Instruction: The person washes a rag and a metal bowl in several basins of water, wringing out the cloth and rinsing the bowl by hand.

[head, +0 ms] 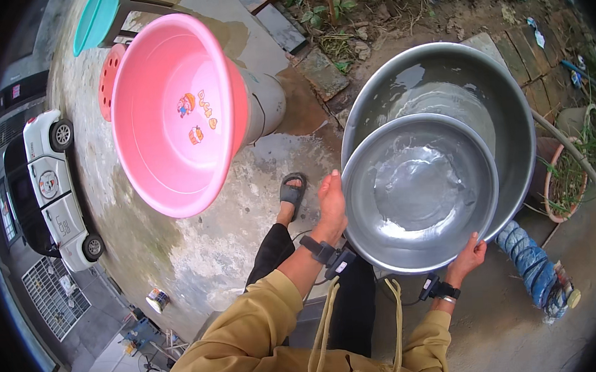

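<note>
My left hand (pixel 332 204) grips the left rim of a round metal basin (pixel 417 183), thumb up along its edge. At the lower right of the same rim, my right hand (pixel 468 259) holds on with the thumb over the edge. This basin overlaps the near part of a larger metal basin (pixel 513 119), which has water in it; whether the two touch cannot be told. Some shine shows on the smaller basin's bottom, and whether it holds water is unclear. To the left, a pink plastic basin (pixel 153 118) with printed cartoon figures sits tilted on a grey support.
A teal basin (pixel 95 24) and a red perforated plastic piece (pixel 110 82) lie beyond the pink basin. Bricks (pixel 321 73) edge the soil. A hose (pixel 584 166), potted plants (pixel 567 182) and a blue-wrapped object (pixel 532 268) are at right. A white car (pixel 57 187) stands far left.
</note>
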Demonstrator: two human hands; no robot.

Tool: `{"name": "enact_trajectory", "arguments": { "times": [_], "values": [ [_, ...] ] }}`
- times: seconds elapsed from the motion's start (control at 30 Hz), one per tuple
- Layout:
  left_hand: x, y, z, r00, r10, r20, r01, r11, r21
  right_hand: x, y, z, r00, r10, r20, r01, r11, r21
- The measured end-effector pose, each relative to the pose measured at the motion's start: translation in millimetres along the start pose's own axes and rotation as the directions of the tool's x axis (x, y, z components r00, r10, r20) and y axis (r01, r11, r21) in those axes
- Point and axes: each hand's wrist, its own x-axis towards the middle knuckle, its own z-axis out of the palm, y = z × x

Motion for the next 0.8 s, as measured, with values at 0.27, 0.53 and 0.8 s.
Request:
{"name": "enact_trajectory", "arguments": {
  "times": [0.27,0.53,0.8],
  "values": [
    [-174.2,160.8,-69.0,0.985,-0.020,-0.170,-0.013,0.982,-0.190,-117.9,-158.9,-63.7,0.970,-0.080,0.231,0.058,0.993,0.103],
    [-242.2,292.7,-174.5,0.981,0.046,-0.186,-0.085,0.975,-0.204,-239.5,-277.3,-45.6,0.864,-0.218,0.454,0.181,0.976,0.124],
    [-232.9,376.2,-284.6,0.965,0.085,-0.248,-0.130,0.976,-0.172,-330.7,-309.2,39.0,0.782,-0.169,0.600,0.113,0.985,0.131]
  ]
}}
